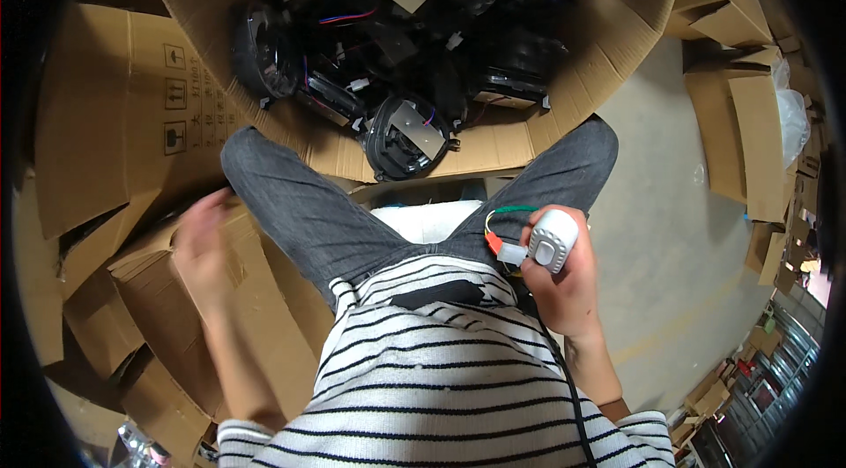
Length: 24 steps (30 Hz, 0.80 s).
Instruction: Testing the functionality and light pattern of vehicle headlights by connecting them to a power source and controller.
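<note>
My right hand (573, 287) is closed round a small white handheld unit (553, 241) with a ribbed edge and an oval button. Beside its fingers is a clear-white plug connector (511, 253), joined to a red-orange piece (493, 242). From there green and yellow wires (502, 210) loop up over my right thigh. At the left, my left hand (201, 243) is blurred by motion, with fingers stretched out beside my left knee; I see nothing in it. Nearest in the big carton (493, 159) lies a round black part with a clear cover (405, 144) and a pale plate.
The carton between my knees holds several similar black parts (264, 54) with thin wires and white connectors. Flattened and folded cardboard (88, 133) lies to the left. More boxes (727, 133) stand on the grey floor (652, 248) at right. A black cable (564, 371) runs down my shirt.
</note>
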Each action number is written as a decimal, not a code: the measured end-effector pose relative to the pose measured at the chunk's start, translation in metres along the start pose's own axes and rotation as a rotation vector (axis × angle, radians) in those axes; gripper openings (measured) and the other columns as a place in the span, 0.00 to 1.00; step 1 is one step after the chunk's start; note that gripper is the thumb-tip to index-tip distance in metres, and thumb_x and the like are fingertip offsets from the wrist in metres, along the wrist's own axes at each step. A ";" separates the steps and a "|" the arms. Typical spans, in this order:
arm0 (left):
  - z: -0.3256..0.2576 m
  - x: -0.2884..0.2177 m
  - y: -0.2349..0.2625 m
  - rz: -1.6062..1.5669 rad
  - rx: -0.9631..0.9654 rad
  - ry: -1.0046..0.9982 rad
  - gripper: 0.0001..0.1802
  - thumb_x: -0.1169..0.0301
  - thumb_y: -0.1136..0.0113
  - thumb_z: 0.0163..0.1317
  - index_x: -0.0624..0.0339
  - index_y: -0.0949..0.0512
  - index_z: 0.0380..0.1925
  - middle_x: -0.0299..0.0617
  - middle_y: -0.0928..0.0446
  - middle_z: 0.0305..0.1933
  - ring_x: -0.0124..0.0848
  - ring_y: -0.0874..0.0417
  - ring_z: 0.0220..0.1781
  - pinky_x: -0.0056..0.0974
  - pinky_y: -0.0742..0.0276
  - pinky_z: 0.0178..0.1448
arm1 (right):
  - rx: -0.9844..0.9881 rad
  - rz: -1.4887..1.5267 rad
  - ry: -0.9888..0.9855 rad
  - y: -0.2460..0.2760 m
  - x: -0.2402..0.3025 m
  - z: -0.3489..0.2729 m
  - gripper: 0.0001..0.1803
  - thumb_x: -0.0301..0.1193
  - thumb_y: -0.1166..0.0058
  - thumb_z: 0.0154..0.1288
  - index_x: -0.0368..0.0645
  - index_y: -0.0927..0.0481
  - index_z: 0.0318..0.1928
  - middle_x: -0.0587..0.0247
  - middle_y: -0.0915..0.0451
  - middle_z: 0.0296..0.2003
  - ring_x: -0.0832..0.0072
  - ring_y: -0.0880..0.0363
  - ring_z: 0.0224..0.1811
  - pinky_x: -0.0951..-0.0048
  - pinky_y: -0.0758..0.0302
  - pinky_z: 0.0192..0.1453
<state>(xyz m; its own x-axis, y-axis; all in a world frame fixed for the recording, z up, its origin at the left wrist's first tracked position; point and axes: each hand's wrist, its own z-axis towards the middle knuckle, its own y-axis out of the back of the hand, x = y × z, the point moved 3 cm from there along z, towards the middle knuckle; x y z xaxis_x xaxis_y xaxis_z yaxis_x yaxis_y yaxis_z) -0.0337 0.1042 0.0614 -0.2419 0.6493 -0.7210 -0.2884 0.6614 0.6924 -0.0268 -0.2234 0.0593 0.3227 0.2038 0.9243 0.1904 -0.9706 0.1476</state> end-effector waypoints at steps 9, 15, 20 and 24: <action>0.043 -0.001 -0.284 0.360 0.674 -0.265 0.14 0.70 0.52 0.47 0.67 0.28 0.33 0.51 0.26 0.29 0.39 0.25 0.34 0.36 0.31 0.39 | -0.125 -0.087 0.007 0.017 -0.011 -0.007 0.18 0.17 0.57 0.45 0.38 0.40 0.40 0.59 0.34 0.31 0.76 0.34 0.32 0.80 0.36 0.37; 0.050 0.008 -0.320 0.419 0.955 0.180 0.14 0.68 0.50 0.44 0.68 0.27 0.28 0.52 0.27 0.26 0.41 0.25 0.32 0.38 0.30 0.39 | -0.119 -0.013 0.015 0.016 -0.016 0.000 0.18 0.14 0.62 0.47 0.40 0.41 0.41 0.65 0.36 0.29 0.82 0.33 0.28 0.83 0.32 0.28; 0.034 0.003 -0.311 0.562 0.769 -0.047 0.17 0.65 0.46 0.43 0.68 0.27 0.29 0.54 0.30 0.37 0.44 0.28 0.40 0.40 0.30 0.41 | -0.087 -0.042 -0.021 0.015 -0.013 0.007 0.18 0.15 0.60 0.47 0.40 0.40 0.41 0.64 0.36 0.29 0.81 0.33 0.29 0.82 0.33 0.29; 0.040 0.013 -0.309 0.510 0.609 -0.059 0.19 0.63 0.46 0.43 0.68 0.29 0.30 0.55 0.32 0.39 0.46 0.29 0.42 0.41 0.31 0.42 | -0.088 -0.203 0.063 0.010 -0.006 0.009 0.17 0.16 0.58 0.45 0.41 0.38 0.39 0.65 0.35 0.30 0.80 0.35 0.30 0.82 0.36 0.32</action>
<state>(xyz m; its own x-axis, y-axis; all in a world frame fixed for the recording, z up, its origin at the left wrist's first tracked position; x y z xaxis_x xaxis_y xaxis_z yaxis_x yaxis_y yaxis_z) 0.0890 -0.0768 -0.1604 -0.1532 0.9349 -0.3201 0.4064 0.3549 0.8419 -0.0184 -0.2337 0.0520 0.2268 0.3898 0.8925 0.1629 -0.9187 0.3599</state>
